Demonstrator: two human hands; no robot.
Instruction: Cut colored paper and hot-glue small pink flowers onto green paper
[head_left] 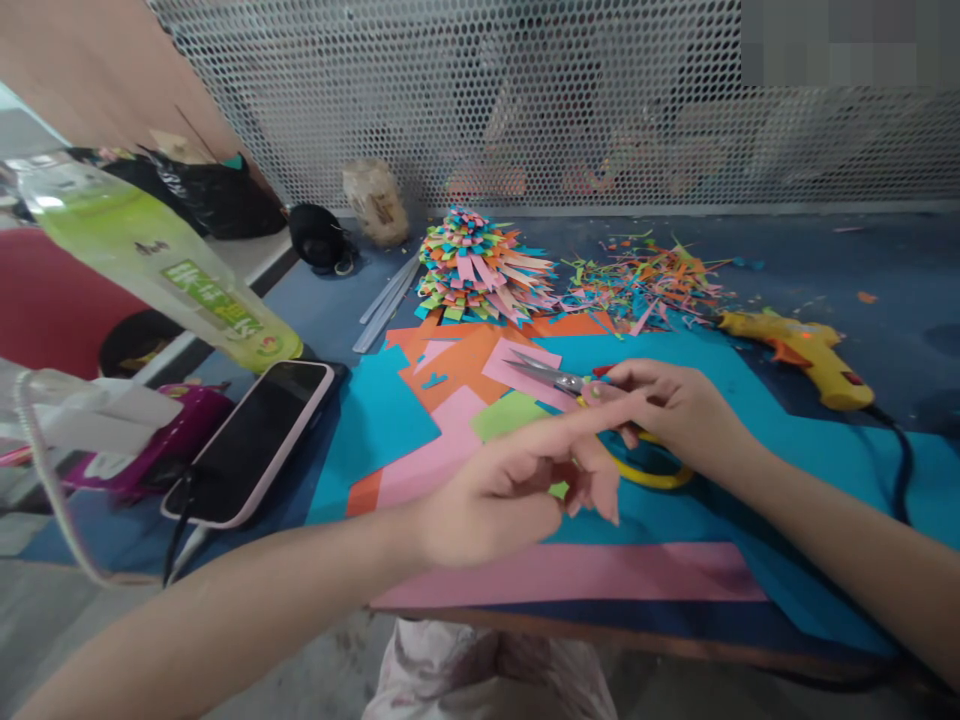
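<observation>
My left hand (517, 485) reaches across coloured paper, index finger stretched out and the other fingers loosely bent, nothing visible in it. Its index fingertip meets my right hand (664, 405), whose fingers are pinched together; what they hold, if anything, is hidden. Scissors with yellow handles (654, 478) lie partly under both hands, their metal blades (536, 370) pointing left over a pink piece. Blue sheets (382, 415), orange pieces (454, 365), a green piece (510, 413) and a long pink sheet (637, 575) overlap on the table.
Behind the sheets stand a cone of layered paper strips (476, 265) and a pile of thin scraps (645, 285). A yellow glue gun (817, 355) with a black cord lies right. Left are a phone (259, 440), green bottle (165, 260), clear sticks (388, 300) and a purple power strip (150, 440).
</observation>
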